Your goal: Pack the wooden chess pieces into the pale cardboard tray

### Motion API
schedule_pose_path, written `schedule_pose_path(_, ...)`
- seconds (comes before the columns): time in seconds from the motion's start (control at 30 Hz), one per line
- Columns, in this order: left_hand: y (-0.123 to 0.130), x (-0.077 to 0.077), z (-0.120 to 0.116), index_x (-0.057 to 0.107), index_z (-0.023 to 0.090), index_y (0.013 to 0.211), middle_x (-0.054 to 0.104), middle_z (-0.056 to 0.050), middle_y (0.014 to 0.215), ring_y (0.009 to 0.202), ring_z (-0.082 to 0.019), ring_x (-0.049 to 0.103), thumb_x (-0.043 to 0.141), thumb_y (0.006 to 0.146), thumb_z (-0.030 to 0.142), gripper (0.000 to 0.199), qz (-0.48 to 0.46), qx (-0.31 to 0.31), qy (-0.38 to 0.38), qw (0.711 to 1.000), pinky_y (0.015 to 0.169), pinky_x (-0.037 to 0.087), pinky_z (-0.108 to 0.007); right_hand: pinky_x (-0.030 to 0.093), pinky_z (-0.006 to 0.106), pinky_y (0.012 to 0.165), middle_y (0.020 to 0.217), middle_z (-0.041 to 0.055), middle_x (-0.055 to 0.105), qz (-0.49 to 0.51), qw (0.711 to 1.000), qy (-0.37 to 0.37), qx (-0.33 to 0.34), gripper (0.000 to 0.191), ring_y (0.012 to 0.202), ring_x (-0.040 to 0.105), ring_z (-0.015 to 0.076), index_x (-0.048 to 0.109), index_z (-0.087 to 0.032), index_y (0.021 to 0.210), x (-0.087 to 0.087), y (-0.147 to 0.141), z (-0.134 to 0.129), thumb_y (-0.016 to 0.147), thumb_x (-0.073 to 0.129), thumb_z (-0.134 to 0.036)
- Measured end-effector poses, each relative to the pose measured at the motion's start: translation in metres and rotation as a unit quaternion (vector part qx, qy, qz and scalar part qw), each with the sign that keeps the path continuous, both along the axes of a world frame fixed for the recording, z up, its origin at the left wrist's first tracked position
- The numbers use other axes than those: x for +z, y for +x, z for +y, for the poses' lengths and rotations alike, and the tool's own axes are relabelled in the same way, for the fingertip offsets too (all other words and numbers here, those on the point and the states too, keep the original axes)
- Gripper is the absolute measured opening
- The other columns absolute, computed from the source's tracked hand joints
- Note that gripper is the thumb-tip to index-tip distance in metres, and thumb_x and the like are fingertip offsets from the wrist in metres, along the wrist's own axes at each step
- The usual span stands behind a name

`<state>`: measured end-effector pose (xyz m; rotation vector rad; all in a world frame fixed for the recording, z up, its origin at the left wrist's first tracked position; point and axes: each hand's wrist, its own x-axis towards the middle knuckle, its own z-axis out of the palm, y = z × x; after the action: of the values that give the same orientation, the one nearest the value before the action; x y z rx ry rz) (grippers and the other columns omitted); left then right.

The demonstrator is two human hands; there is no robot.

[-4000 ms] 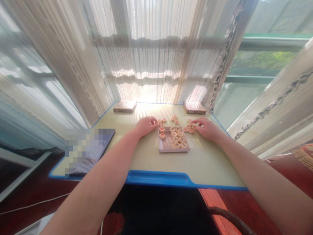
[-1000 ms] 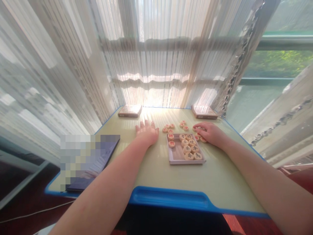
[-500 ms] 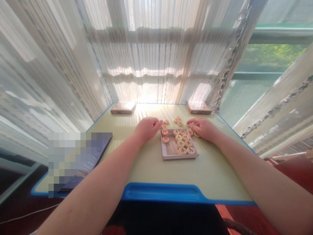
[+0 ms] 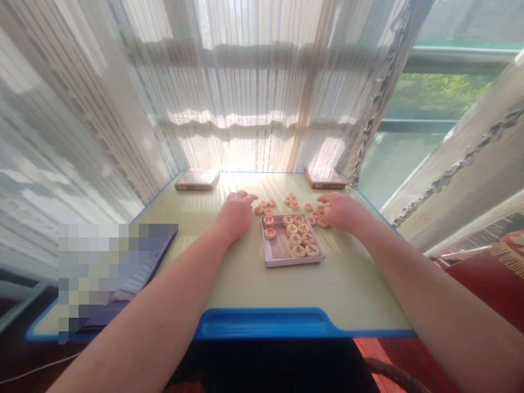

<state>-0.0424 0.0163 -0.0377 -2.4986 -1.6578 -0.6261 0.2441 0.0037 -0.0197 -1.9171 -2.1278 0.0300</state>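
Note:
A shallow white box point(image 4: 295, 263) lies on the table, holding round xiangqi pieces. Several black-marked pieces point(image 4: 295, 240) fill two columns along its right side; a red-marked piece point(image 4: 269, 233) and another stand at its upper left. My left hand point(image 4: 235, 215) is just left of loose red-marked pieces point(image 4: 268, 212), its fingers apart and nothing in them. On the other side, my right hand point(image 4: 341, 212) hovers at a second group of red-marked pieces point(image 4: 323, 222), fingers parted. Whether its fingertips touch a piece there is unclear.
Two flat boxes, a left one point(image 4: 197, 179) and a right one point(image 4: 325, 178), lie at the table's far edge before sheer curtains point(image 4: 245, 82). A dark, partly pixelated device point(image 4: 151, 273) sits at left. A blue tray groove point(image 4: 262, 323) runs along the near edge.
My left hand has drawn back leftward from the loose pieces and its fingers have spread. My right hand has lifted slightly, uncovering more red-marked pieces. The camera view has shifted a little.

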Motion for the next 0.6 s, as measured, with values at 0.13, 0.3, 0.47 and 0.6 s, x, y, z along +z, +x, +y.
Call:
schedule_pose_path(0.13,-0.003,-0.004,0.005,0.056,0.018,0.125,0.060,-0.007,0.124,0.112,-0.023,0.055,0.038,0.083,0.011,0.046,0.002,-0.015,-0.033,0.999,0.096,0.044,-0.036,0.048,0.037,0.082,0.115,0.0082,0.067,-0.021,0.997,-0.071,-0.014,0.053,0.097,0.063,0.0269,0.058,-0.020,0.125,0.011,0.007,-0.008,0.075,0.051,-0.035)
schedule_pose_path(0.3,-0.004,-0.004,0.008,0.067,0.020,0.108,0.068,-0.005,0.110,0.104,-0.021,0.061,0.036,0.087,0.019,0.036,-0.001,-0.043,-0.038,0.998,0.094,0.047,-0.034,0.048,0.030,0.080,0.115,0.0061,0.067,-0.017,0.995,-0.092,0.035,0.051,0.096,0.063,0.0226,0.063,-0.020,0.117,0.015,0.008,-0.011,0.068,0.055,-0.029)
schedule_pose_path(0.47,-0.004,-0.003,0.007,0.067,0.020,0.106,0.068,-0.004,0.110,0.104,-0.020,0.061,0.036,0.087,0.018,0.037,-0.007,-0.043,-0.038,0.998,0.094,0.046,-0.032,0.048,0.031,0.081,0.113,0.0076,0.068,-0.002,0.999,-0.049,0.013,0.045,0.096,0.063,0.0234,0.065,-0.018,0.115,0.008,0.003,-0.008,0.073,0.050,-0.026)
schedule_pose_path(0.6,-0.001,0.000,0.003,0.066,0.021,0.107,0.068,-0.005,0.110,0.104,-0.021,0.062,0.036,0.086,0.016,0.037,0.004,-0.029,-0.048,0.998,0.092,0.047,-0.033,0.041,0.035,0.096,0.122,0.0116,0.063,0.009,0.998,0.040,0.050,0.041,0.111,0.057,0.0254,0.065,-0.015,0.115,-0.004,-0.010,-0.004,0.082,0.044,-0.028)
